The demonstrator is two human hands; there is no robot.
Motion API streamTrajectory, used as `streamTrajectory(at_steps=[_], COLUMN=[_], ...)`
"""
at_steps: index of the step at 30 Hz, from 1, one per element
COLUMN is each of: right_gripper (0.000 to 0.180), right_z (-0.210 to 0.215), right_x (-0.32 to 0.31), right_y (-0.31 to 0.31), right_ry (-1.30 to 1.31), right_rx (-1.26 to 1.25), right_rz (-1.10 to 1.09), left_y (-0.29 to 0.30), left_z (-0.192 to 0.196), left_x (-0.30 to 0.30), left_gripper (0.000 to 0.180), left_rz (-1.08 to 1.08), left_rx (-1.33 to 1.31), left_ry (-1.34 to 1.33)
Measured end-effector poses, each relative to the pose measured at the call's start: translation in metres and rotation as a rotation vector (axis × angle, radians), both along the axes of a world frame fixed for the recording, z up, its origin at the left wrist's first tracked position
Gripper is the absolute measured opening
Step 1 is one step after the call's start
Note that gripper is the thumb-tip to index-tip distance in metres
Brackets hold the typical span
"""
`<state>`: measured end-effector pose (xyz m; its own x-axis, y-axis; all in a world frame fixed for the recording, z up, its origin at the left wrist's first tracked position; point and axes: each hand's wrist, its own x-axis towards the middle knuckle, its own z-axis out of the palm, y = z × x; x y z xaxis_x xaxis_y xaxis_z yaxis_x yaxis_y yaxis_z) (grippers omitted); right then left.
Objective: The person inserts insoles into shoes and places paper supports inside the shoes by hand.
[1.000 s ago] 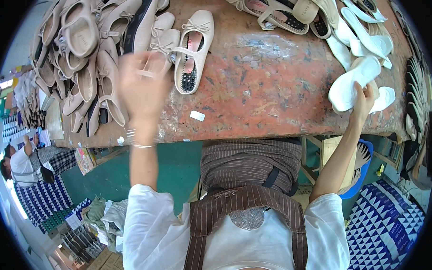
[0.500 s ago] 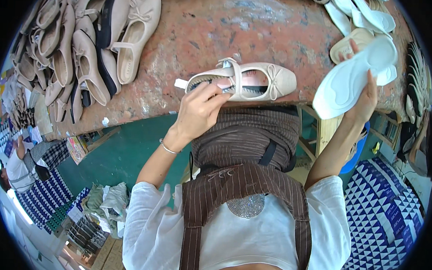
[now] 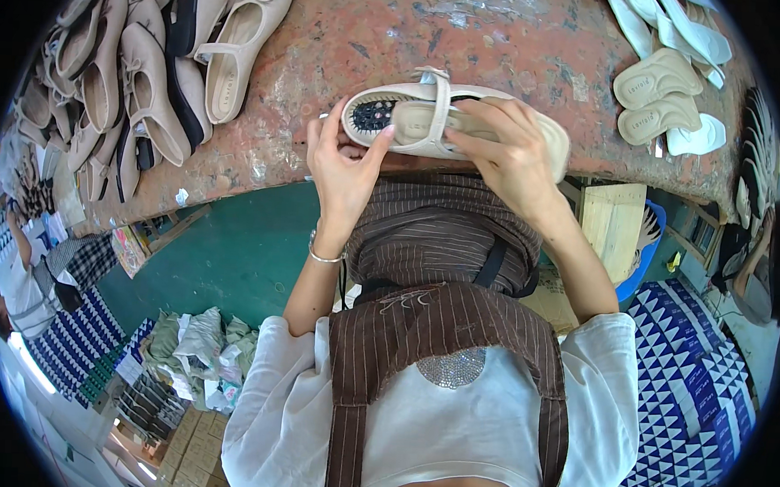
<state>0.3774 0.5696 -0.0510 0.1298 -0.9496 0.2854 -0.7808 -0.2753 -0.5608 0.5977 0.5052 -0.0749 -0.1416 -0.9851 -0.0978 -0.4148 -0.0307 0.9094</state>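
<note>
A beige strapped ballet flat [image 3: 548, 142] lies on its sole at the table's near edge, toe to the right. Inside it sits a beige insole [image 3: 414, 122], with dark lining bare at the heel end. My left hand [image 3: 345, 169] is closed round the heel, its thumb over the near rim close to the insole's end. My right hand [image 3: 518, 153] covers the front of the shoe and its bow. Its thumb and fingers reach into the opening and grip the insole just right of the strap [image 3: 442, 108].
Many finished beige shoes [image 3: 155, 89] are piled at the table's left. At the right lie two beige insoles [image 3: 658, 79] among white insole pieces [image 3: 699, 136]. Below the table's right side are a wooden board [image 3: 609, 230] and a blue bin [image 3: 643, 261]. Another person [image 3: 41, 274] stands far left.
My right hand came from the insoles at the right to the shoe, and a beige insole is now inside it. The white-backed piece left my right hand. My left hand shifted to the heel.
</note>
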Motion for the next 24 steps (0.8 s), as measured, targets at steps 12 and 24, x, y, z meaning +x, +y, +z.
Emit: streamTrajectory(at_steps=[12, 24], right_gripper=[0.011, 0.013], right_z=[0.0, -0.016], right_x=[0.017, 0.029], right_y=[-0.03, -0.048], right_ry=[0.059, -0.033], right_rx=[-0.028, 0.075], right_rz=[0.031, 0.155], left_y=[-0.01, -0.021], left_z=[-0.009, -0.02], left_x=[0.005, 0.004], left_gripper=[0.06, 0.042], left_rz=[0.005, 0.084], left_rx=[0.024, -0.034], left_ry=[0.065, -0.013])
